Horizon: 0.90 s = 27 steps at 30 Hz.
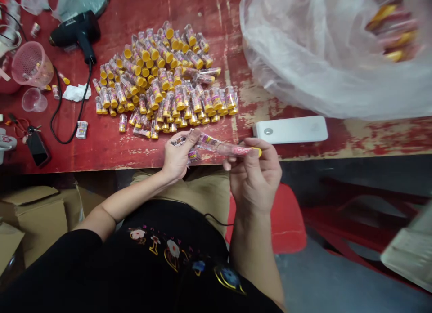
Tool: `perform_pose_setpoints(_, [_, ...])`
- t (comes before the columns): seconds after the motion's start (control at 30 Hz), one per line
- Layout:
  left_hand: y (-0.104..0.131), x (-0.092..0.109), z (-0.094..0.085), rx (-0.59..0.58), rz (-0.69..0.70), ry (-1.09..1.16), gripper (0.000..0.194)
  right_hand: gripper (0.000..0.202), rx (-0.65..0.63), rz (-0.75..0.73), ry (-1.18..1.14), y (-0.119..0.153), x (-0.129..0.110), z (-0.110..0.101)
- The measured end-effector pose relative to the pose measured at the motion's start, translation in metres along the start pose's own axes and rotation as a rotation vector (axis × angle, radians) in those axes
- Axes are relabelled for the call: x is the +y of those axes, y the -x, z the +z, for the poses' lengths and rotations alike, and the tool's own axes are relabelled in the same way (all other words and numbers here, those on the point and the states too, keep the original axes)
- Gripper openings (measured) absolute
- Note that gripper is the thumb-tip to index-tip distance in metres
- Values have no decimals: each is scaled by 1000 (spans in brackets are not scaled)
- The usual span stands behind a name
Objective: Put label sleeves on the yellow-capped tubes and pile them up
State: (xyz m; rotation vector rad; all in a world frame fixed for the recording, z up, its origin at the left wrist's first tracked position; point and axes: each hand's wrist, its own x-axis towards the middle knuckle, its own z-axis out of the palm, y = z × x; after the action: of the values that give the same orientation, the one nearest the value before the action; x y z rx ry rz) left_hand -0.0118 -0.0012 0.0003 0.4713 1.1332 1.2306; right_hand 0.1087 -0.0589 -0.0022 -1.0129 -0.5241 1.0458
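My right hand [254, 173] grips a clear tube [232, 149] with pink contents and a yellow cap, near the table's front edge. Its left end meets a printed clear plastic sleeve [209, 142]; whether it is inside the sleeve is hard to tell. Pinched in my left hand [178, 155] are the sleeve and more printed film, partly hidden by the fingers. Beyond both hands lies a large pile of small wrapped tubes with yellow caps [158, 86] on the red table [222, 20].
A large translucent bag [286, 56] holding yellow-capped items covers the back right. Before it lies a white box-shaped device [293, 129]. On the left are a black heat gun [79, 32] with its cord, a pink basket [33, 63] and a phone [38, 147].
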Motion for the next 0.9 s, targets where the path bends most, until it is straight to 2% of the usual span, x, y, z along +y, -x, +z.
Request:
perform_pose_setpoints(0.2, [-1,-2,-3,-1,5,-54,41,32,6,-9,-56,1,-4,-5])
perform_pose_setpoints(0.5, [-4,-3,-2,-118,7,-94,44,29,-24,-93,52,3,-5,-6])
perform_pose_setpoints(0.63, [-5,-4,-2,-124,-29,-120,42,32,-21,-117,156,3,-5,-9])
perform_pose_setpoints(0.83, [-6,-6,-2,-150,-117,-104,41,24,115,-215,307,8,5,-16])
perform_pose_setpoints(0.9, [-6,-4,-2,-152,-133,-113,41,24,83,-192,378,14,4,-19])
